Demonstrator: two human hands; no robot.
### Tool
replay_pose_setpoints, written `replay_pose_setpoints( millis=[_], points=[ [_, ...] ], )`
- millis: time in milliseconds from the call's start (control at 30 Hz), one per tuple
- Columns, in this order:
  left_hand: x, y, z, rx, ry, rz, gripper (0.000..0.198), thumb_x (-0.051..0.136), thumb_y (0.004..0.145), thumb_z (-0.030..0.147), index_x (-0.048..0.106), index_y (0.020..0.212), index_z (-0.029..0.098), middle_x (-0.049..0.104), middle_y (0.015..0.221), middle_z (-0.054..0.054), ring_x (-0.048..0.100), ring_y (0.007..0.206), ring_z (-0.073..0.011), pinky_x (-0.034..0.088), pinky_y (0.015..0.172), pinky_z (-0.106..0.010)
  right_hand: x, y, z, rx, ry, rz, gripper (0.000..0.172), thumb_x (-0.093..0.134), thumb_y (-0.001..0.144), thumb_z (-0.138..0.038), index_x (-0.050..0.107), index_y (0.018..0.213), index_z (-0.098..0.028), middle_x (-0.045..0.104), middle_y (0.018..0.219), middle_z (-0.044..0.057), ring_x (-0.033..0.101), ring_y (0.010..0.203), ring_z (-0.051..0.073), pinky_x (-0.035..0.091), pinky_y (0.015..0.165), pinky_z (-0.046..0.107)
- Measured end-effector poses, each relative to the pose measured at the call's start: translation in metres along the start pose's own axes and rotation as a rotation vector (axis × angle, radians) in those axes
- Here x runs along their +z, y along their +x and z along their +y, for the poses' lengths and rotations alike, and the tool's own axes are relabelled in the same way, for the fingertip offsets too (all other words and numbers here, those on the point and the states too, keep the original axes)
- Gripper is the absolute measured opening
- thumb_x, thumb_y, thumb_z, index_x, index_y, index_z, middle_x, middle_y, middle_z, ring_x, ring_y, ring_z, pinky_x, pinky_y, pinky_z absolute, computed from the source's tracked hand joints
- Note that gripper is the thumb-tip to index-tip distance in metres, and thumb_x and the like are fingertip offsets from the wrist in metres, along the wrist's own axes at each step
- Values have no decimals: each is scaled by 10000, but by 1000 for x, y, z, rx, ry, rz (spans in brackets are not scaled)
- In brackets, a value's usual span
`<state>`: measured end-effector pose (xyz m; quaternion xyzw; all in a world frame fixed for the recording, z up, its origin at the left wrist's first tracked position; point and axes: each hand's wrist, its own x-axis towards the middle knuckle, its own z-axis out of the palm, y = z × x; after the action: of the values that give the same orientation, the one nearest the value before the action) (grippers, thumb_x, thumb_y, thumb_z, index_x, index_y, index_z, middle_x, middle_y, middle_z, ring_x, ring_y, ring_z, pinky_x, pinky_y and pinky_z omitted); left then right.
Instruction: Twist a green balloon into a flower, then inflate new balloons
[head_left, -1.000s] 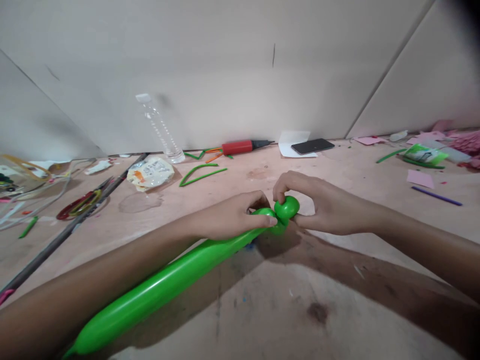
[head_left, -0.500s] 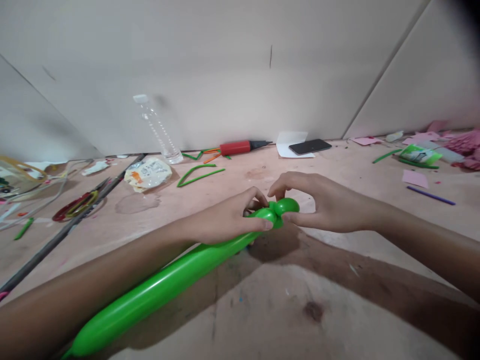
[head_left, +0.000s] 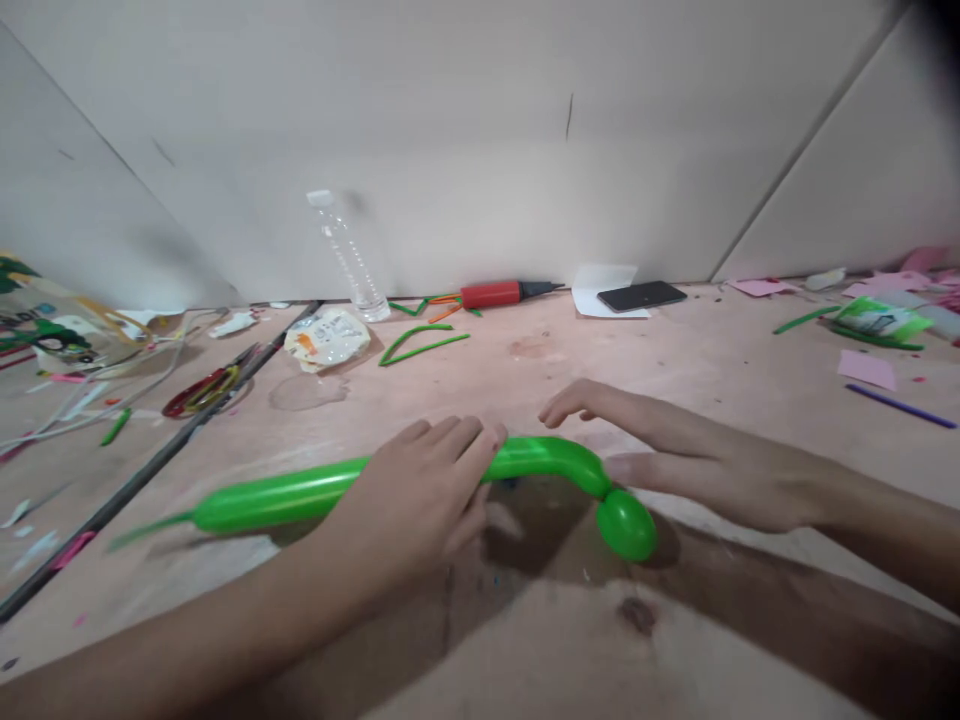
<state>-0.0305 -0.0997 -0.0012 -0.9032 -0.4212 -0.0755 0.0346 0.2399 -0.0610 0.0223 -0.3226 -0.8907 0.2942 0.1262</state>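
Note:
A long green balloon [head_left: 285, 492] lies across the wooden tabletop [head_left: 712, 350], with a small twisted bubble [head_left: 627, 524] at its right end. My left hand [head_left: 420, 495] rests over the middle of the balloon, fingers stretched flat across it and not gripping. My right hand [head_left: 675, 455] hovers open just right of the balloon's bend, fingers extended, thumb close to the bubble.
At the back stand a clear plastic bottle [head_left: 349, 255], a red hand pump [head_left: 499, 294], a black phone [head_left: 641, 296] on white paper and limp green balloons [head_left: 420, 343]. A snack packet [head_left: 330, 336] and scissors [head_left: 202, 390] lie left. Paper scraps and a purple stick [head_left: 900, 405] lie right.
Both hands have let go of the twisted end. The balloon has dropped flat onto the table and swung to lie crosswise, and the fingers have spread open. The view has shifted slightly.

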Motion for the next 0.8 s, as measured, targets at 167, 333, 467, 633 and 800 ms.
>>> replay_pose_setpoints(
  millis=[167, 333, 467, 633, 800],
  points=[
    [26, -13, 4, 90, 216, 171, 314, 539, 983, 260, 467, 1254, 121, 673, 1107, -121, 651, 981, -294, 526, 778, -420, 31, 0, -8, 151, -323, 92, 191, 574, 875, -169, 587, 1060, -215, 673, 1004, 36, 618, 900, 217, 433, 764, 332],
    [27, -15, -3, 70, 326, 36, 379, 590, 923, 145, 475, 1283, 175, 670, 994, -64, 674, 850, -264, 523, 677, -374, 40, -9, -24, 194, -587, 136, 125, 538, 819, -95, 553, 886, -199, 629, 849, 44, 559, 721, 213, 312, 618, 323],
    [26, -16, -3, 139, 304, 5, 332, 577, 967, 270, 493, 1275, 180, 669, 917, -50, 677, 778, -248, 507, 637, -358, 55, -14, -31, 138, -594, 154, 183, 638, 883, -341, 597, 1012, -217, 687, 923, 55, 628, 794, 256, 340, 632, 340],
    [30, -19, -3, 259, 279, -5, 212, 508, 986, 184, 530, 1197, 181, 666, 813, -21, 658, 718, -214, 472, 604, -326, 72, -5, -23, 118, -585, 46, 175, 629, 957, -372, 620, 1058, -229, 733, 926, 37, 695, 785, 255, 341, 594, 330],
    [35, -17, -13, 251, 285, 45, 221, 579, 969, 229, 540, 1174, 156, 696, 936, -61, 671, 839, -254, 497, 659, -359, 68, 6, -11, 21, -707, -4, 94, 667, 930, -268, 614, 987, -215, 708, 847, 18, 670, 708, 227, 280, 557, 315]
  ],
)
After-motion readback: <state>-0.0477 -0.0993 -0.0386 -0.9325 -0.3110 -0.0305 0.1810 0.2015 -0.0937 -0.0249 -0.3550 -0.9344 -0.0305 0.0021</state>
